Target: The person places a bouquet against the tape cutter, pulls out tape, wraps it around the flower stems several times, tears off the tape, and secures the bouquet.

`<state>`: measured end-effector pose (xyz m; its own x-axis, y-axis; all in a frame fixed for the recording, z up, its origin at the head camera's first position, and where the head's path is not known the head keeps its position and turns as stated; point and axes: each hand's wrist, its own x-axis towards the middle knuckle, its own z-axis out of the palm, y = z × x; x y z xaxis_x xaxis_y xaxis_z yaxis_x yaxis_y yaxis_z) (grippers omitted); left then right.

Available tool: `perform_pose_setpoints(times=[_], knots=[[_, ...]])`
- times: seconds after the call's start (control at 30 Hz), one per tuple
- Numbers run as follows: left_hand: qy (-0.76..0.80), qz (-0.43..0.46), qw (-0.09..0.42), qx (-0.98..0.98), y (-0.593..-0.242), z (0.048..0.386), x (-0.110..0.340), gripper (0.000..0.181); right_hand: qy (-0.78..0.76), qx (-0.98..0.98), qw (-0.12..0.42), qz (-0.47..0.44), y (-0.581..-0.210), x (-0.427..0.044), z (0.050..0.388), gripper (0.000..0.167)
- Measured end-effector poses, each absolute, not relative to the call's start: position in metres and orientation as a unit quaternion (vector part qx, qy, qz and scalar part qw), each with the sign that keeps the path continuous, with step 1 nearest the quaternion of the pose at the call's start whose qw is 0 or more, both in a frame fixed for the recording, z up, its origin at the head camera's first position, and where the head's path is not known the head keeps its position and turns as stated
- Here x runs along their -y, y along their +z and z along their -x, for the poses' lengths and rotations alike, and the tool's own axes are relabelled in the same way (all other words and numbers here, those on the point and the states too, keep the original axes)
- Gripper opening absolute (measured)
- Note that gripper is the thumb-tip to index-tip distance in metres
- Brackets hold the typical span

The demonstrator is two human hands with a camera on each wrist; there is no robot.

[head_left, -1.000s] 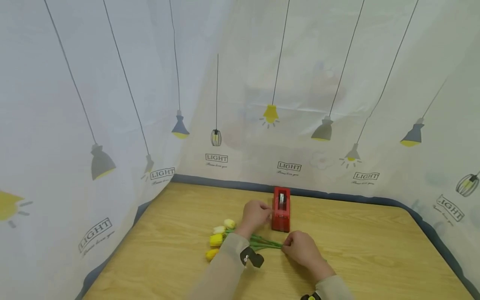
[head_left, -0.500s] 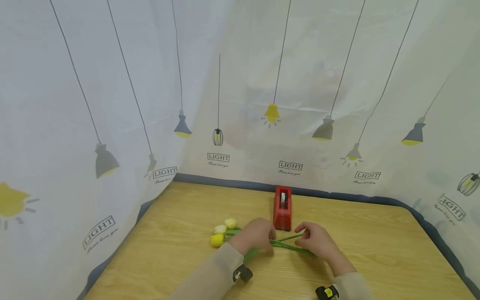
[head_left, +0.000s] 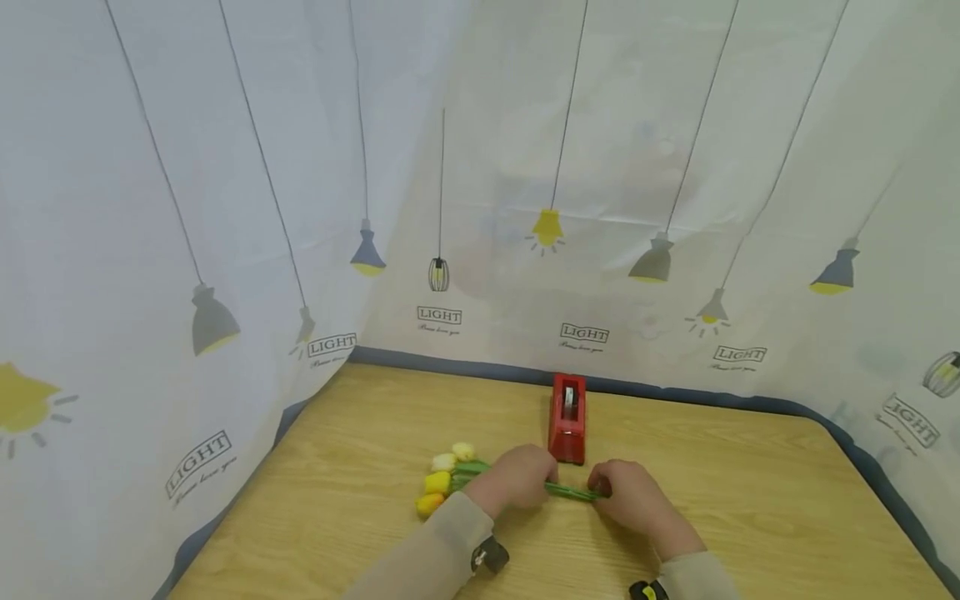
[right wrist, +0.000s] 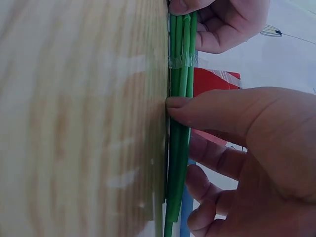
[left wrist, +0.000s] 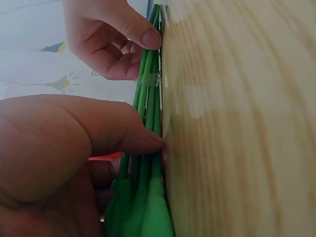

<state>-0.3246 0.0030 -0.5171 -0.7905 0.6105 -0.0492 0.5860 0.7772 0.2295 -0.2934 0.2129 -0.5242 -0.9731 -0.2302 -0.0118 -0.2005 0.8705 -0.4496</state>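
A pale curtain [head_left: 495, 167] printed with hanging lamps filled the upper frame in my head view. Below it I saw a wood-grain worktop [head_left: 750, 500]. A bunch of yellow and cream tulips [head_left: 468, 473] lay at lower centre, blooms to the left, green stems [head_left: 573, 492] pointing right. The person's left hand [head_left: 517, 479] pinched the stems partway along; the right hand [head_left: 630, 497] pinched them nearer their ends. Just beyond both hands sat a red tape dispenser [head_left: 567, 429]. In my wrist views, clear tape [right wrist: 182, 61] crossed the stems between the hands; I couldn't tell whether it went fully around.
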Motion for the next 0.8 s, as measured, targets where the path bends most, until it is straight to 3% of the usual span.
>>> perform_pose_setpoints(times=[0.37, 0.6, 0.8], knots=[[0.124, -0.321, 0.057, -0.937, -0.515, 0.322, -0.003, 0.014, -0.254, -0.960, 0.044, 0.107, -0.521, -0.213, 0.288, 0.017], [0.105, -0.335, 0.038, -0.935, -0.508, 0.321, 0.001, 0.014, -0.274, -0.949, 0.085, 0.127, -0.521, -0.213, 0.289, 0.003], [0.099, -0.335, 0.036, -0.936, -0.505, 0.322, 0.002, 0.008, -0.329, -0.916, 0.149, 0.174, -0.529, -0.223, 0.297, 0.020]])
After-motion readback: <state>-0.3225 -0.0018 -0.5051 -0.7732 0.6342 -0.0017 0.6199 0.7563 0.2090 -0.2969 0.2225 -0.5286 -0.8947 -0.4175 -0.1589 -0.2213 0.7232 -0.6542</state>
